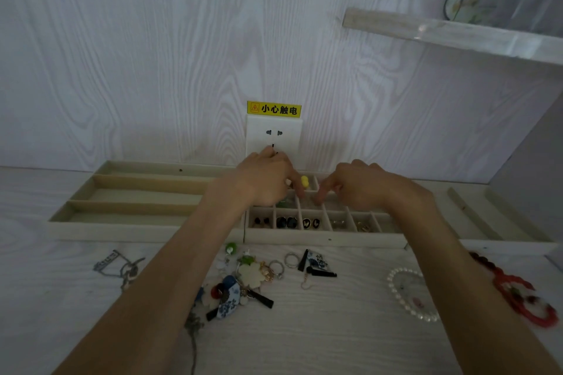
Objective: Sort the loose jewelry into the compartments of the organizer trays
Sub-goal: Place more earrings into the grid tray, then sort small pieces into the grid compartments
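Two hands over tray (323,240) | left grip (268,183) pinching yellow bead (304,182) | right grip (359,184) curled, contents unclear | risk: bead slips into the wrong compartment below.

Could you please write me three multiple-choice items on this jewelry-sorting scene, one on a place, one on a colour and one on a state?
1. Where does the white pearl bead bracelet lie?
A. On the table, in front of the trays
B. In a long compartment of the left tray
C. On the wall shelf

2. What colour is the small oval piece by the left hand?
A. Blue
B. Yellow
C. Red

3. How do the long compartments of the beige left organizer tray stand?
A. Full of rings
B. Covered by a lid
C. With no jewelry showing in them

Answers: 1 A, it rests on the tabletop near the right forearm; 2 B, it shows bright yellow; 3 C, only bare lining shows.
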A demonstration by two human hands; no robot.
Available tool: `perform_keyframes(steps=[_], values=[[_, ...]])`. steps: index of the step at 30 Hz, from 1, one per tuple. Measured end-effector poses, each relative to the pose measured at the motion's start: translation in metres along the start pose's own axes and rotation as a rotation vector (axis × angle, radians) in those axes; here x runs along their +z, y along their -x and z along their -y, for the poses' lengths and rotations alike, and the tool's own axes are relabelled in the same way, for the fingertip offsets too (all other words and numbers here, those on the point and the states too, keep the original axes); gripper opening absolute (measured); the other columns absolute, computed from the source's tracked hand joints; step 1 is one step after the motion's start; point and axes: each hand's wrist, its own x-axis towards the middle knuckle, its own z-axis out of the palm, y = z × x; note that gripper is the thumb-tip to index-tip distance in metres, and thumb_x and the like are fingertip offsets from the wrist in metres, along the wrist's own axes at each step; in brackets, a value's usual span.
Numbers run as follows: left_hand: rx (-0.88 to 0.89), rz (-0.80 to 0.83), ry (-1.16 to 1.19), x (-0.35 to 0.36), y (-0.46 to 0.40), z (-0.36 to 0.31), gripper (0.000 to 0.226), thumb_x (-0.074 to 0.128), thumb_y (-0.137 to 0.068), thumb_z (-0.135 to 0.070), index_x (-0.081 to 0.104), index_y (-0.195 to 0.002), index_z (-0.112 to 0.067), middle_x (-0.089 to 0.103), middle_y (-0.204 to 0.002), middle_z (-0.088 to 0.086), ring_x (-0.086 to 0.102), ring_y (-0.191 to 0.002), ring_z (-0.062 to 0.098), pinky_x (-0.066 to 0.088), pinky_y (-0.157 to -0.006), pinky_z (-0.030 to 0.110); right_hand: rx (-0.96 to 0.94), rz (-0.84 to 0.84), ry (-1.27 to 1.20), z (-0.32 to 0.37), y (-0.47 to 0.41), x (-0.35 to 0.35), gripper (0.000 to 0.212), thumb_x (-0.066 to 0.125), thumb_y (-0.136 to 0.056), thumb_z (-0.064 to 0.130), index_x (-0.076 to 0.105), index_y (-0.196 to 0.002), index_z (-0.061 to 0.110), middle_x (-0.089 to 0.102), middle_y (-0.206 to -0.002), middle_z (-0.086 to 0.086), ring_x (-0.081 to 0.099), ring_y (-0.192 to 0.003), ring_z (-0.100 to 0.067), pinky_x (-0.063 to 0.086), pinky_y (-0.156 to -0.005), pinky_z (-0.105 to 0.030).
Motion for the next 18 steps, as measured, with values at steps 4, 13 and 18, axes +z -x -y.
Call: perform_keyframes(steps=[4,13,18], values=[[0.03,-0.015,-0.054,0.005,-0.002,-0.002,0.036,0.044,-0.094,-0.016,0.061,-0.117,-0.038,0.041,-0.135,-0.006,0.029,-0.124,0.017,0.024,-0.09,0.027,-0.003,0.035,0.077,0.005,-0.002,0.004,0.043,0.034,-0.097,0.014,0.059,-0.116,0.044,0.045,-0.126,-0.001,0.034,-0.123,-0.024,0.024,-0.104,-0.037],[0.022,-0.093,-0.026,-0.001,-0.001,-0.002,0.035,0.045,-0.092,-0.01,0.063,-0.112,-0.032,0.044,-0.134,-0.005,0.03,-0.122,0.016,0.021,-0.084,0.024,-0.056,-0.003,-0.007,0.005,0.003,-0.004,0.052,0.038,-0.09,0.006,0.062,-0.101,0.05,0.045,-0.108,0.001,0.038,-0.116,-0.02,0.024,-0.093,-0.032],[0.037,-0.022,-0.023,0.001,-0.001,-0.006,0.038,0.043,-0.091,-0.01,0.065,-0.11,-0.034,0.044,-0.133,-0.006,0.031,-0.121,0.017,0.021,-0.084,0.024,-0.013,0.023,0.024,0.006,-0.005,0.003,0.047,0.036,-0.094,0.012,0.06,-0.112,0.049,0.042,-0.098,0.004,0.036,-0.12,-0.023,0.025,-0.102,-0.036]])
